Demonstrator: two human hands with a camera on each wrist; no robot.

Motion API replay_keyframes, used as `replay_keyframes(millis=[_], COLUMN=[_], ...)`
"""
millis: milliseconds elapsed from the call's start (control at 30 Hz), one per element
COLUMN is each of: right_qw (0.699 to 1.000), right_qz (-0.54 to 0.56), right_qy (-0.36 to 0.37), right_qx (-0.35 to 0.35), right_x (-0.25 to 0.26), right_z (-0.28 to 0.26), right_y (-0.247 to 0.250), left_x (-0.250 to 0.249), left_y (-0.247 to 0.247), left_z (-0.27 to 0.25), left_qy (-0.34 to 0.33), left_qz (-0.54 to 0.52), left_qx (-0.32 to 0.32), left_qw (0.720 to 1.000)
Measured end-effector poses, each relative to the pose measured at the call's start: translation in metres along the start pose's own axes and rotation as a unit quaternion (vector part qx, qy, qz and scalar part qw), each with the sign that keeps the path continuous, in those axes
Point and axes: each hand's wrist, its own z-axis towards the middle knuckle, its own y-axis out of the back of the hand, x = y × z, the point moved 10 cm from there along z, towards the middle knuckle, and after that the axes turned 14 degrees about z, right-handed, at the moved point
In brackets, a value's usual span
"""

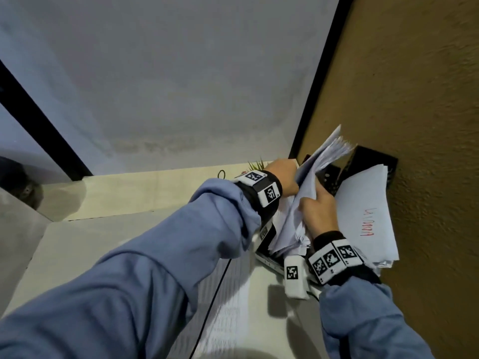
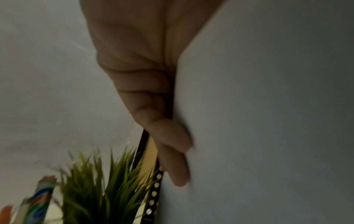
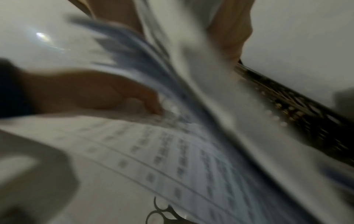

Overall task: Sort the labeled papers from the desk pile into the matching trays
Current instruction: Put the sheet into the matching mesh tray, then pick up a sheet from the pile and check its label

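A thick bundle of white papers (image 1: 320,161) stands fanned and upright in a black perforated tray (image 1: 330,177) by the brown wall. My left hand (image 1: 282,174) grips the bundle's left side; in the left wrist view its fingers (image 2: 172,145) lie along a white sheet (image 2: 258,106). My right hand (image 1: 320,209) pinches sheets of the same bundle from the front, and the blurred papers (image 3: 191,75) fan out past it. A second black tray (image 1: 373,161) to the right holds sheets, the top one (image 1: 363,216) bearing red handwriting.
A small green plant (image 1: 256,164) stands just behind my left hand, also in the left wrist view (image 2: 99,181). A printed sheet (image 1: 228,307) lies on the pale desk (image 1: 116,198). Scissors (image 3: 161,212) lie on the desk. The brown wall (image 1: 414,99) closes the right side.
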Motion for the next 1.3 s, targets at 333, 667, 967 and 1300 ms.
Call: replay_keyframes(millis=[333, 667, 967, 1300], right_qw=[0.963, 0.987, 0.944, 0.933], right_qz=[-0.233, 0.049, -0.135, -0.198], right_qy=[-0.128, -0.084, -0.294, -0.291], right_qx=[0.035, -0.125, 0.071, 0.073], right_x=[-0.047, -0.081, -0.222, -0.233], right_z=[-0.011, -0.054, -0.142, -0.131], right_y=[-0.013, 0.026, -0.053, -0.085], left_x=[0.044, 0.209, 0.265, 0.239], left_y=[-0.074, -0.139, -0.265, -0.301], left_z=[0.002, -0.15, -0.285, -0.275], left_qy=[0.054, 0.332, 0.554, 0.526], left_qz=[-0.208, -0.342, -0.266, -0.43], left_qx=[0.023, -0.122, -0.016, -0.012], left_qw=[0.976, 0.871, 0.789, 0.734])
